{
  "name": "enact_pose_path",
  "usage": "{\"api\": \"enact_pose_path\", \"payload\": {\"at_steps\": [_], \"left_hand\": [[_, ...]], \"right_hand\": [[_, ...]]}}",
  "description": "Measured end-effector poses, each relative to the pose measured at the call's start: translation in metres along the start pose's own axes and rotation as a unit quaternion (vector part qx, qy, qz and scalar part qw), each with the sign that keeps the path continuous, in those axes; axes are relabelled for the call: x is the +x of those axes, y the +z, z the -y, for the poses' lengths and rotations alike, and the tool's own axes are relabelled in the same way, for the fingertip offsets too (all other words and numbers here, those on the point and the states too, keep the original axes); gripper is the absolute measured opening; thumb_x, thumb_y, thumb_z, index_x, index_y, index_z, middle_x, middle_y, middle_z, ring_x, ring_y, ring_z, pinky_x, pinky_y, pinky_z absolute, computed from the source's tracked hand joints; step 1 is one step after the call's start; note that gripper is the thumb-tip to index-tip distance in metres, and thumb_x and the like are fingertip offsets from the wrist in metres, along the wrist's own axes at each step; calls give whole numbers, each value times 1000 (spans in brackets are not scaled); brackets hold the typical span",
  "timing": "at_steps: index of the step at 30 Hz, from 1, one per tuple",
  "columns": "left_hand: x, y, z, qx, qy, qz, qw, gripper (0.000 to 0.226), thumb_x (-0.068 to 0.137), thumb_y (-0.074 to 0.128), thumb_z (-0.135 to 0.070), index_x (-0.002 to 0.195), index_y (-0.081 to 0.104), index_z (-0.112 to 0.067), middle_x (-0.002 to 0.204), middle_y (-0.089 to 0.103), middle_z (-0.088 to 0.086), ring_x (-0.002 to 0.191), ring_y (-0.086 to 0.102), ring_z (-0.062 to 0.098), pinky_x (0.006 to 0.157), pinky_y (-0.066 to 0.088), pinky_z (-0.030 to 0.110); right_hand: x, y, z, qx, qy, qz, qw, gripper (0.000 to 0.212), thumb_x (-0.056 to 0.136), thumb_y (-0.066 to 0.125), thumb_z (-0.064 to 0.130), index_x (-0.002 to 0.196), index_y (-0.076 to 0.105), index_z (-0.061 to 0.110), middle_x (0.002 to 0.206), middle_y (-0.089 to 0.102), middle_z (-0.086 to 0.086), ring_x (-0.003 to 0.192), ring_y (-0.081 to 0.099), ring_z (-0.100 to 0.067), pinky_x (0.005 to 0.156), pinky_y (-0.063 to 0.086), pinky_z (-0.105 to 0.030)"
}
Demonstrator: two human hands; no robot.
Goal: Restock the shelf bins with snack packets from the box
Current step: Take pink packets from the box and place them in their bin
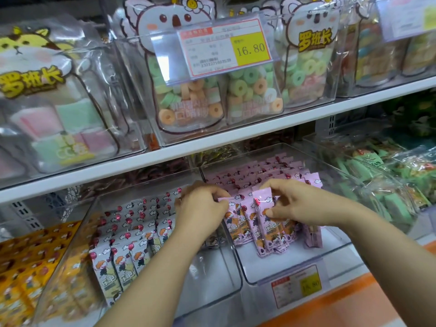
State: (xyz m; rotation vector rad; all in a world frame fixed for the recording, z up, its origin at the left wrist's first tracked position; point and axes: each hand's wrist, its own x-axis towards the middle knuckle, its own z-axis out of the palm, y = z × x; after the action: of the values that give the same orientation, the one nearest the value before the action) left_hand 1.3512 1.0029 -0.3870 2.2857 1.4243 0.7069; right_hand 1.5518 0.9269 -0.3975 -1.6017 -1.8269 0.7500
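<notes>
store shelving fills the frame: koala-shaped candy bags [188, 74] behind a price tag [226, 47] on the upper shelf [306, 116], and a row of clear bins below. in the lower middle, both hands work inside the clear bin [287, 265] of pink packets [266, 171]. the left hand [203, 206] has its fingers curled onto the top edge of the leftmost packet in the front row. the right hand [292, 204] has its fingers clamped on a standing pink packet [260, 208], thumb on its face. white packets [122, 251] fill the bin to the left, yellow packets [30, 263] lie further left, and green packets [368, 166] are at right. the supply box is out of view. this looks like the seating step: setting packets upright ahead of the packed rows. the next move likely calls for squaring the row, letting go, then filling the bare front of the bin.
</notes>
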Motion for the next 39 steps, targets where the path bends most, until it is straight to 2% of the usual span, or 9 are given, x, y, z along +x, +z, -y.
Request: {"api": "enact_pose_path", "payload": {"at_steps": [4, 6, 8, 15, 20, 24, 27, 31, 39], "left_hand": [[21, 3, -5, 76, -25, 55, 995, 32, 79, 65, -21, 56, 56, -41, 114, 63, -2, 109, 57, 24, 98, 46, 44], [31, 1, -9, 142, -43, 74, 986, 14, 83, 64, -24, 76, 65, -36, 125, 58, 1, 119, 50, 24, 105, 40, 45], [40, -1, -13, 209, -66, 94, 971, 19, 86, 59, -28, 103, 68, -28, 128, 55, 1, 123, 44, 24, 110, 32, 47], [39, 7, -17, 154, 55, 64, 984, 11, 85, 62, -34, 92, 70, -34, 108, 65, -16, 110, 55, 17, 105, 34, 39], [41, 20, -23, 161, 55, 172, 970, 22, 83, 69, -39, 103, 66, -31, 106, 64, -8, 102, 59, 19, 105, 37, 50], [41, 27, -32, 187, 65, 183, 963, 17, 85, 69, -28, 100, 62, -26, 107, 63, -2, 100, 59, 19, 97, 45, 40], [41, 28, -31, 182, 59, 176, 966, 12, 88, 66, -24, 88, 56, -30, 102, 64, -3, 100, 60, 20, 103, 40, 44], [38, 18, -27, 194, 84, 153, 965, 22, 94, 57, -17, 114, 64, -24, 119, 61, -1, 107, 58, 19, 100, 42, 33], [34, 8, -23, 199, 82, 140, 966, 24, 95, 57, -22, 117, 63, -26, 126, 60, -4, 111, 56, 18, 104, 41, 40]], "right_hand": [[1, 5, 2, -19, 11, -11, 1000, 25, 89, 65, 26, 106, 49, 35, 74, 42, 5, 59, 42, -9, 56, 38, -17], [-1, 6, 3, -44, 21, -11, 999, 29, 90, 63, 28, 113, 47, 32, 75, 42, 5, 60, 42, -10, 55, 35, -18], [-1, 7, 3, -66, 32, -12, 997, 30, 90, 63, 30, 112, 44, 33, 75, 43, 7, 58, 41, -10, 52, 33, -16], [-6, -2, 5, -57, 29, -26, 998, 25, 87, 68, 26, 86, 45, 36, 69, 45, 7, 55, 43, -4, 56, 37, -18], [-12, -13, 5, -37, 31, -74, 996, 31, 86, 69, 21, 113, 55, 22, 74, 48, 2, 65, 47, -9, 64, 40, -20], [-11, -11, 0, -17, 33, -67, 997, 31, 86, 69, 19, 113, 55, 22, 74, 45, 2, 69, 49, -12, 69, 44, -29], [-11, -11, -2, -17, 30, -63, 997, 28, 86, 69, 19, 110, 56, 22, 71, 43, 6, 61, 44, -6, 66, 41, -24], [-8, -9, -1, 6, 18, -51, 998, 28, 84, 71, 17, 98, 56, 35, 68, 47, 8, 60, 48, -5, 66, 43, -25], [5, 13, 2, -88, 5, -74, 993, 30, 87, 67, 19, 111, 53, 31, 76, 48, 6, 66, 46, -10, 64, 45, -28]]}}
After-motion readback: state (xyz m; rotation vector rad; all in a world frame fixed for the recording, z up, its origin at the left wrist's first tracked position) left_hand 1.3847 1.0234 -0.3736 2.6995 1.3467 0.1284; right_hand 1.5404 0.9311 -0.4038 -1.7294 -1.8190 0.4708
